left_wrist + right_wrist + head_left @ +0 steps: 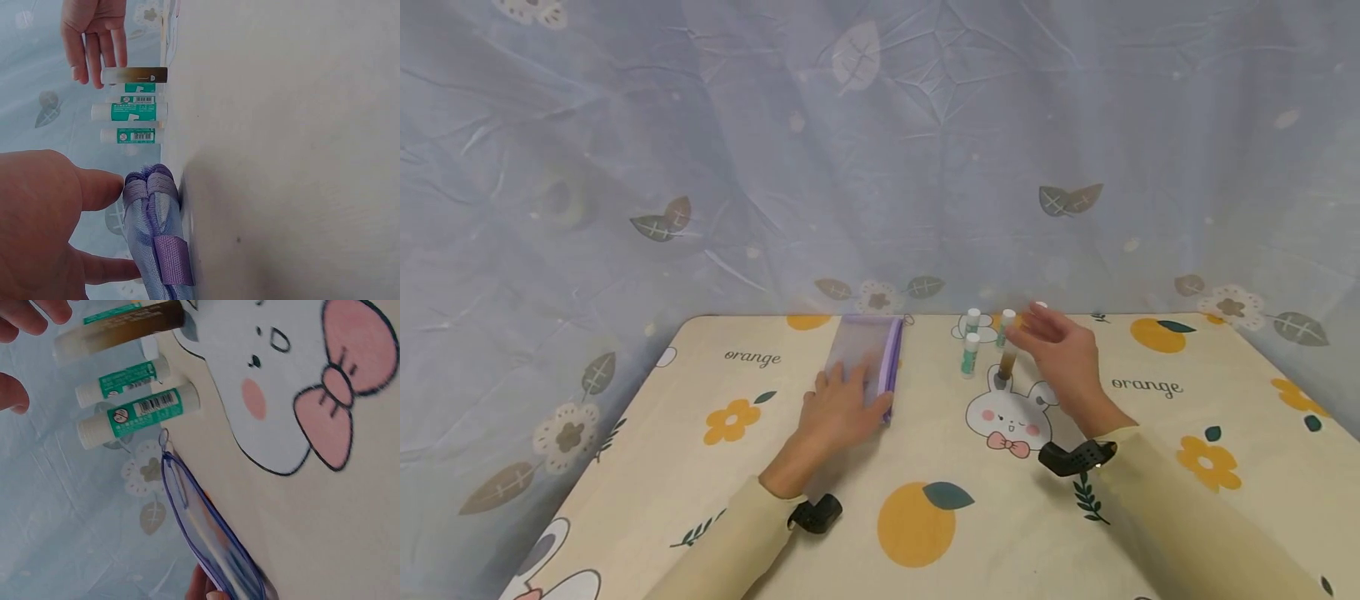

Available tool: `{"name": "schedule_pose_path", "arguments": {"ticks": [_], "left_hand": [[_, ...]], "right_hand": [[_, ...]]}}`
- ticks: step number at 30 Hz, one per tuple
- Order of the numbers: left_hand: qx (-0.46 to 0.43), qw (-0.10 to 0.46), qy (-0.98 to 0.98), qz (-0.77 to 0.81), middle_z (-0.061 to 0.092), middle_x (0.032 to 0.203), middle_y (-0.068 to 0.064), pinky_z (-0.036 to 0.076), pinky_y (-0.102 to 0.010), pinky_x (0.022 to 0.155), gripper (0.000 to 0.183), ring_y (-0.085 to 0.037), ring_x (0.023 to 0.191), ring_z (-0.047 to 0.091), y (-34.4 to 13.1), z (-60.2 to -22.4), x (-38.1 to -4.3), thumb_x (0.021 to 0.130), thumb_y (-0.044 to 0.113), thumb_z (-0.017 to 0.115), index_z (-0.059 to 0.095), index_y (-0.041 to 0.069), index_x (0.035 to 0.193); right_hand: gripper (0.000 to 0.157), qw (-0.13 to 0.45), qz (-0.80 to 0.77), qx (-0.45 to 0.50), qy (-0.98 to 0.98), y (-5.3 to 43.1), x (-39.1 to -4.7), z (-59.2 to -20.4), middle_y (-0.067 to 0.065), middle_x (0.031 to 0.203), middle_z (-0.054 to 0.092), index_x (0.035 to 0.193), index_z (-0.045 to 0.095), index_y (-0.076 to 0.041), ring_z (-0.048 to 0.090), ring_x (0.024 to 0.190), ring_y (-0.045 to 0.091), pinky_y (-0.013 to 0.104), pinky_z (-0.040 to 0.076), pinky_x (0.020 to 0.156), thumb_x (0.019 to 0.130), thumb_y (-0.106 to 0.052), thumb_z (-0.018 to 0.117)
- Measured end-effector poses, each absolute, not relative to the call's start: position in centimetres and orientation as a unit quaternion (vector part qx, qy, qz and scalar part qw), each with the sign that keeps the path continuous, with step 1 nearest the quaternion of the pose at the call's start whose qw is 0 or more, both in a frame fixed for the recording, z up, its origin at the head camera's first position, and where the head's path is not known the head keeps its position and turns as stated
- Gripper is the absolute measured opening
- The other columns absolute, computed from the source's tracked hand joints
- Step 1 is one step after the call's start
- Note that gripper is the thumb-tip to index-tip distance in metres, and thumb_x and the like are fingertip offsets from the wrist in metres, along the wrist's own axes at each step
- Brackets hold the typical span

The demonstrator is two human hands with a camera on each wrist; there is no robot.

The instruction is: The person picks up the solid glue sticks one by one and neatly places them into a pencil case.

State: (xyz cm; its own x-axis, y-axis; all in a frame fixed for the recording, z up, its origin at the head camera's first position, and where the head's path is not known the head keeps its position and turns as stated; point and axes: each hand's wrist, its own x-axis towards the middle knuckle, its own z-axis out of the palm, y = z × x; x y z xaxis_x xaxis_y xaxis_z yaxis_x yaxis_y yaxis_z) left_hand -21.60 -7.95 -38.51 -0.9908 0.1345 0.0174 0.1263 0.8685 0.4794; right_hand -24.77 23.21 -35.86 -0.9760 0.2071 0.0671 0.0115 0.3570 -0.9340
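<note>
My left hand (844,412) rests with spread fingers on a flat, see-through pencil pouch (853,340) with purple zipped edges. The left wrist view shows the pouch's end and purple tab (174,259) close up, thumb touching its side. My right hand (1066,354) hovers beside an upright tube with a brown lower part and pale top (1007,365). In the right wrist view its fingers (28,314) are apart from this brown tube (125,330). White-capped green glue sticks stand close by, one in front (970,357) and another behind it (973,320).
Another glue stick (1006,327) stands beside the right fingers, and a white top (1041,307) shows behind that hand. The patterned tablecloth (917,525) covers the table, which ends at a hanging grey-blue curtain (880,167).
</note>
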Motion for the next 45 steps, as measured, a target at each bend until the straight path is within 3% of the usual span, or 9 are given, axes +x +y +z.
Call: {"name": "schedule_pose_path", "arguments": {"ticks": [7,21,29,45], "left_hand": [[0.067,0.003,0.966,0.251,0.045,0.159,-0.026,0.040,-0.070,0.108,0.070,-0.046,0.138,0.046,-7.9,-38.5,-21.7,0.103,0.049,0.058,0.040,0.019,0.164],[0.066,-0.001,0.966,0.249,0.044,0.160,-0.029,0.038,-0.072,0.111,0.067,-0.049,0.144,0.044,-8.1,-38.5,-21.6,0.105,0.049,0.057,0.044,0.016,0.162],[0.064,-0.004,0.969,0.240,0.052,0.150,-0.026,0.041,-0.069,0.108,0.066,-0.047,0.137,0.050,-8.4,-38.2,-21.7,0.104,0.050,0.057,0.049,0.013,0.158],[0.054,0.012,0.968,0.245,0.046,0.159,-0.027,0.039,-0.070,0.112,0.066,-0.048,0.143,0.046,-8.4,-38.3,-21.9,0.104,0.050,0.058,0.050,0.013,0.158]], "right_hand": [[0.066,0.073,0.576,-0.084,-0.810,23.0,-24.4,-37.3,0.005,0.162,0.055,0.160,0.048,-0.019,0.056,0.147,0.026,0.045,0.041,0.123,0.102,-0.036,0.073],[0.055,0.065,0.561,-0.121,-0.816,22.3,-24.3,-39.3,0.013,0.150,0.065,0.154,0.057,-0.017,0.060,0.141,0.031,0.048,0.046,0.120,0.102,-0.030,0.073],[0.049,0.066,0.544,-0.143,-0.824,21.9,-24.5,-39.9,0.012,0.145,0.068,0.150,0.061,-0.016,0.063,0.136,0.032,0.051,0.046,0.119,0.103,-0.028,0.071],[0.045,0.077,0.540,-0.158,-0.823,21.9,-25.0,-40.8,0.013,0.144,0.068,0.147,0.064,-0.015,0.062,0.136,0.032,0.052,0.046,0.118,0.105,-0.027,0.069]]}}
